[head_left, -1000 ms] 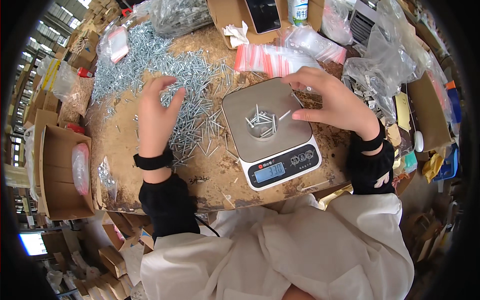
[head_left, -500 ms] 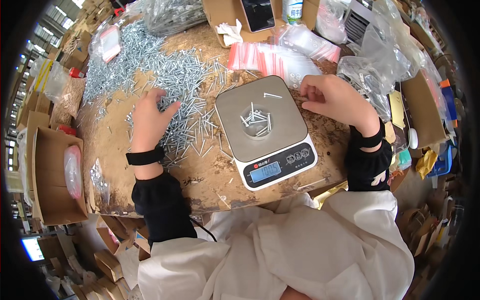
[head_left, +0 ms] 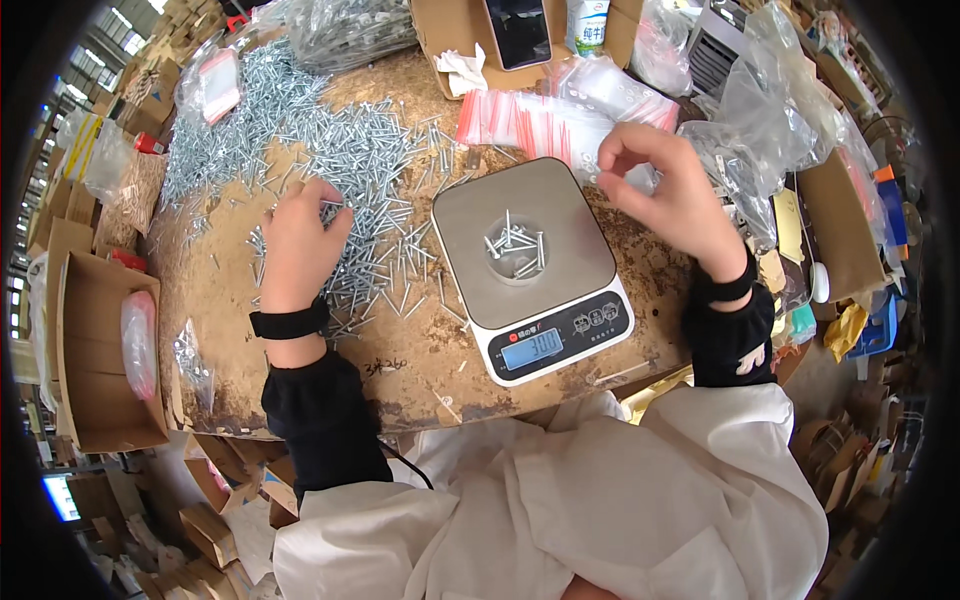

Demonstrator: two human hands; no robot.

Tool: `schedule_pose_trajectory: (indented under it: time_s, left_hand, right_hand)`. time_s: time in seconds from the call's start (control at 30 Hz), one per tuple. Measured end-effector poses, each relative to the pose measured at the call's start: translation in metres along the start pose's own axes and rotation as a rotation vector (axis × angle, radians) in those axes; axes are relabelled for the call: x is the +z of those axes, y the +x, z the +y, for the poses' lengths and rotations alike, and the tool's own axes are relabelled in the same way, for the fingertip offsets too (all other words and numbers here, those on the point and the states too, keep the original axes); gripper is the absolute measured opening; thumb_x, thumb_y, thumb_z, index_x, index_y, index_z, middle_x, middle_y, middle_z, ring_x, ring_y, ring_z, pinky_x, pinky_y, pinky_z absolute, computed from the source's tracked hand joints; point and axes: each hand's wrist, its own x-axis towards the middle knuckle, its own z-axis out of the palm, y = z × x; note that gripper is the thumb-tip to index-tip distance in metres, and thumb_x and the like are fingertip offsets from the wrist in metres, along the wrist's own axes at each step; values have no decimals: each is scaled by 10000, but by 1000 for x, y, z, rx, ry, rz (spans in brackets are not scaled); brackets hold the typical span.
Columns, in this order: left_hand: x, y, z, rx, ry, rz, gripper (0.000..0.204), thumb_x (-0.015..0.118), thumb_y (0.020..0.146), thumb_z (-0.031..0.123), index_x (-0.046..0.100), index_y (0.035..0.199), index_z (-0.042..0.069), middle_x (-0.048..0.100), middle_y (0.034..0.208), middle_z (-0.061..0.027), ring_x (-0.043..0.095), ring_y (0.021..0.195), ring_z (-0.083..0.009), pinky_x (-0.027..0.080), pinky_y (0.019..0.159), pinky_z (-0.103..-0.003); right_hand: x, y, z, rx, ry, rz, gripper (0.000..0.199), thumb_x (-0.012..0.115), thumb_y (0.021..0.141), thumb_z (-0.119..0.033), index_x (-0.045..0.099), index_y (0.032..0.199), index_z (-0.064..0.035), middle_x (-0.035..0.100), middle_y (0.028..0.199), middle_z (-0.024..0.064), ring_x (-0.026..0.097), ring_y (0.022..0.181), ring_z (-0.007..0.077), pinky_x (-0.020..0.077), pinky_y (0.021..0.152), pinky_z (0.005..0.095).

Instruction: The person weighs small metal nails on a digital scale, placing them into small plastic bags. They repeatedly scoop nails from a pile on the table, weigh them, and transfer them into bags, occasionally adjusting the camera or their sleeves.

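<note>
My left hand (head_left: 303, 238) is at the near side of a loose pile of silver screws (head_left: 370, 150). Its fingers are curled toward the thumb, and what lies between them I cannot make out. To the right sits a digital scale (head_left: 460, 215) with a grey plate and a lit display. A small clear round dish (head_left: 515, 278) rests mid-plate, with several screws in it, one standing upright. My right hand (head_left: 675, 195) hovers beyond the plate's right edge, bent into a C with thumb and forefinger apart; nothing shows between them.
Red-edged clear zip bags (head_left: 500, 120) lie behind the scale. A cardboard box (head_left: 455, 30) with a phone (head_left: 518, 35) and a carton stands at the back. Crumpled plastic bags (head_left: 755, 100) crowd the right; another open box (head_left: 110, 420) is at the left.
The loose screw on the scale plate is gone, and the dish seems to hold fewer screws. The display reading has changed. My right hand has lifted slightly; my left thumb and fingers are closer together.
</note>
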Motion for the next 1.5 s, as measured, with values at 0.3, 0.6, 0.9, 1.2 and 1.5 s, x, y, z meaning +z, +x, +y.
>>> schedule_pose_trajectory:
  time_s: [0.3, 0.6, 0.9, 1.2, 1.5]
  left_hand:
    - [-8, -7, -2, 70, 28, 7, 202, 669, 810, 82, 668, 1011, 97, 681, 985, -75, 642, 984, -292, 409, 942, -467]
    - [-7, -5, -5, 90, -54, 34, 191, 713, 794, 38, 662, 975, 72, 682, 919, -82, 649, 891, -277, 450, 868, -418]
    - [-8, 0, -5, 40, -177, 33, 172, 742, 791, 39, 682, 950, 16, 675, 835, -133, 652, 763, -275, 510, 698, -371]
    - [-7, 3, -2, 37, -184, 134, 97, 708, 863, 79, 698, 928, 8, 697, 822, -121, 658, 752, -249, 509, 686, -352]
    - [-12, -1, 59, 221, -715, 251, 86, 719, 885, 62, 705, 947, 5, 710, 906, -89, 658, 855, -204, 495, 819, -296]
  right_hand:
    - [2, 6, 18, -169, -219, 53, 193, 668, 859, -29, 662, 1052, -11, 653, 967, 128, 626, 849, 250, 511, 764, 346]
    - [-6, -8, 31, 335, -148, -533, 267, 805, 690, -122, 646, 870, -7, 611, 688, 66, 598, 637, 175, 472, 596, 308]
    - [4, -10, 18, 292, -303, -471, 227, 800, 637, -164, 670, 774, -36, 632, 664, 71, 626, 627, 220, 482, 599, 336]
    - [4, -14, 12, 292, -371, -562, 216, 783, 645, -233, 679, 742, -71, 668, 733, 102, 669, 757, 310, 515, 673, 408]
    - [11, -19, 29, 192, -536, -284, 153, 758, 655, -182, 656, 706, -80, 644, 705, 116, 658, 738, 329, 516, 666, 427]
